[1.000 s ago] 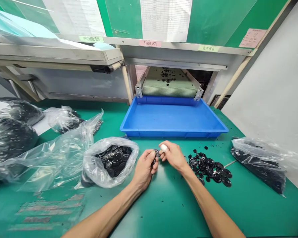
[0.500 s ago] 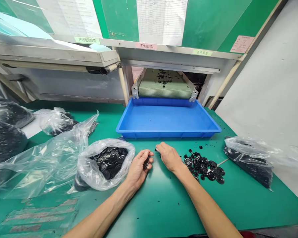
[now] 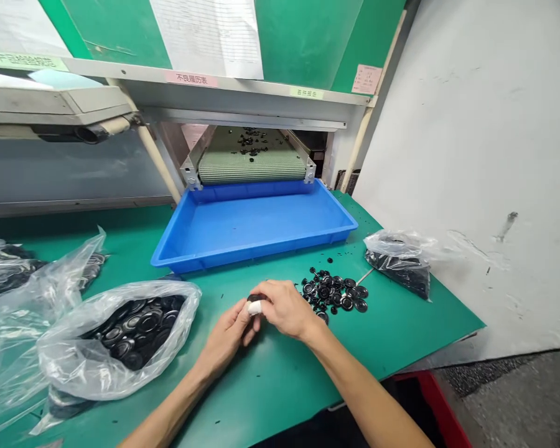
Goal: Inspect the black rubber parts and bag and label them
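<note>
Between both hands, above the green table (image 3: 242, 386), is a small black round part (image 3: 254, 298), mostly covered by fingers. My left hand (image 3: 226, 333) is closed around it from the left. From the right, my right hand (image 3: 287, 308), with white tape on its thumb, pinches the same part. To the left of my left hand stands an open clear plastic bag (image 3: 70, 367) full of black ringed discs (image 3: 137, 326). Beyond my right wrist lies a loose pile of black round parts (image 3: 338, 292) of mixed sizes.
A blue tray (image 3: 256, 227) sits behind my hands, below the end of a green conveyor belt (image 3: 252, 168) carrying small black pieces. Another filled bag (image 3: 399, 264) lies at the right; more bags (image 3: 9, 267) lie at the left. A red bin (image 3: 448, 410) is below the table edge.
My right hand has moved left from beside the pile and now meets my left hand at the black part. The camera view has turned to the right.
</note>
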Tool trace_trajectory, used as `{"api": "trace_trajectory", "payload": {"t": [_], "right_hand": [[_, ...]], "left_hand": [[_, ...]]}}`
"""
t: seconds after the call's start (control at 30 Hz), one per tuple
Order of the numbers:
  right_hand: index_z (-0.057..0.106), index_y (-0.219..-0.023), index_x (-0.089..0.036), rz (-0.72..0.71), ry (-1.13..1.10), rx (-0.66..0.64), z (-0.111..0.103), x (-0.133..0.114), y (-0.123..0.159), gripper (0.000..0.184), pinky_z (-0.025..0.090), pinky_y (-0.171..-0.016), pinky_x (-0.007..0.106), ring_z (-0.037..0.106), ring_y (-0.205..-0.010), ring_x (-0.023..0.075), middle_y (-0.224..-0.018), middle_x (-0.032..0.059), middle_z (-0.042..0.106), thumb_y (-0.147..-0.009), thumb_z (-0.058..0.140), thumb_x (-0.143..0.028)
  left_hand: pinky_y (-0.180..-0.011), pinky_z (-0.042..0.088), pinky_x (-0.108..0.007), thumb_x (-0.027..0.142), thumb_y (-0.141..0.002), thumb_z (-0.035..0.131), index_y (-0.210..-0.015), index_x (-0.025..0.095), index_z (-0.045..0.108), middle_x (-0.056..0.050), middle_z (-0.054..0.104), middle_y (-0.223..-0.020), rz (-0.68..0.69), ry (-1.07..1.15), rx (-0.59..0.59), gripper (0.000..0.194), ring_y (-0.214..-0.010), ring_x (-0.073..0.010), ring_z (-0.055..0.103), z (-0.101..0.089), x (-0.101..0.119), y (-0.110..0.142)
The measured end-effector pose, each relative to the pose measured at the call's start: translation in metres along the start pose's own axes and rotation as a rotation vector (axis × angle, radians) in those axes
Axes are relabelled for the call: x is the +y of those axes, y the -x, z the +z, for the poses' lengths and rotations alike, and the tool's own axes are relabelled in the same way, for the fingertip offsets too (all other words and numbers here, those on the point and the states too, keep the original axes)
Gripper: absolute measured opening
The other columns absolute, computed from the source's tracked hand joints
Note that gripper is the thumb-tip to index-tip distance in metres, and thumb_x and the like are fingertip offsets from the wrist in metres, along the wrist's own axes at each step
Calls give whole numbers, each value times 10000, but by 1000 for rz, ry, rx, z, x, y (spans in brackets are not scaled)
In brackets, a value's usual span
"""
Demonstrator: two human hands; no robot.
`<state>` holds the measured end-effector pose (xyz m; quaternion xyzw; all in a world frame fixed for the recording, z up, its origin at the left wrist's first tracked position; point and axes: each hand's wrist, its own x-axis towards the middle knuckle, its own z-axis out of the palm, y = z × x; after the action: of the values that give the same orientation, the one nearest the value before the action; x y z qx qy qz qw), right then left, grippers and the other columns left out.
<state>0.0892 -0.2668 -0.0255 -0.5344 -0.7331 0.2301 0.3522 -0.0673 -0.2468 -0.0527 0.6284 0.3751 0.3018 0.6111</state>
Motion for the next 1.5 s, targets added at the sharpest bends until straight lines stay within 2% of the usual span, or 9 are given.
{"api": "trace_trajectory", "payload": {"t": [0.2,0.47,0.67,0.8,0.97,1.1,1.27,1.37,1.5], "right_hand": [[689,-979,-224,-50,-20,-101,-18,6,14,325,403,-684,218,552,-726,120,-802,-12,663,-780,500,-51],[619,-879,-194,235,-65,205,-29,22,50,240,384,-563,197,533,-550,97,-603,-41,584,-872,393,-115],[557,-1134,-224,283,414,169,-62,17,93,392,438,-707,282,547,-946,200,-1149,68,584,-857,355,-36],[571,-1116,-259,258,457,31,-51,10,116,347,451,-732,273,532,-917,179,-1100,29,586,-893,398,-58],[575,-1034,-213,207,543,-37,-30,16,121,301,425,-626,256,518,-861,174,-1017,50,567,-889,393,-22],[576,-1042,-185,158,607,-24,-32,27,125,358,386,-549,254,501,-773,174,-940,71,515,-825,389,29],[612,-974,-195,108,237,255,-37,31,129,324,463,-694,251,552,-785,138,-932,47,532,-871,368,-10],[646,-966,-192,38,99,446,-29,25,121,317,487,-736,260,578,-826,147,-956,66,550,-885,380,-40],[672,-974,-204,-8,-47,462,-16,21,111,313,499,-738,250,595,-835,146,-975,66,578,-883,406,-66]], "left_hand": [[-436,217,-210,599,-819,506,-647,185,539,40,435,-478,-83,-70,-151,450,-434,-93,305,1,9,1],[-398,203,-188,563,-836,525,-669,167,514,42,475,-495,-86,180,-205,430,-382,-50,301,52,15,-23],[-348,184,-150,455,-822,612,-735,156,531,42,527,-523,-188,528,-144,321,-334,-14,281,53,0,-32],[-321,192,-106,305,-768,702,-994,145,599,41,541,-564,-304,711,-124,295,-356,-11,332,44,1,-36],[-297,253,-88,238,-752,712,-890,130,608,2,567,-716,-362,865,-79,204,-429,-16,405,43,9,-42],[-314,278,-80,253,-726,745,-771,127,560,-20,578,-796,-335,796,-12,228,-513,-31,475,46,12,-35],[-318,136,-119,482,-827,598,-689,159,469,69,427,-529,-273,397,-173,374,-363,-7,254,58,11,-12],[-360,159,-144,536,-835,554,-783,178,472,72,458,-548,-160,161,-241,371,-378,-21,291,68,8,-3],[-389,171,-166,539,-857,512,-801,194,440,72,482,-577,-151,120,-203,357,-406,-34,302,75,5,-4]]}}
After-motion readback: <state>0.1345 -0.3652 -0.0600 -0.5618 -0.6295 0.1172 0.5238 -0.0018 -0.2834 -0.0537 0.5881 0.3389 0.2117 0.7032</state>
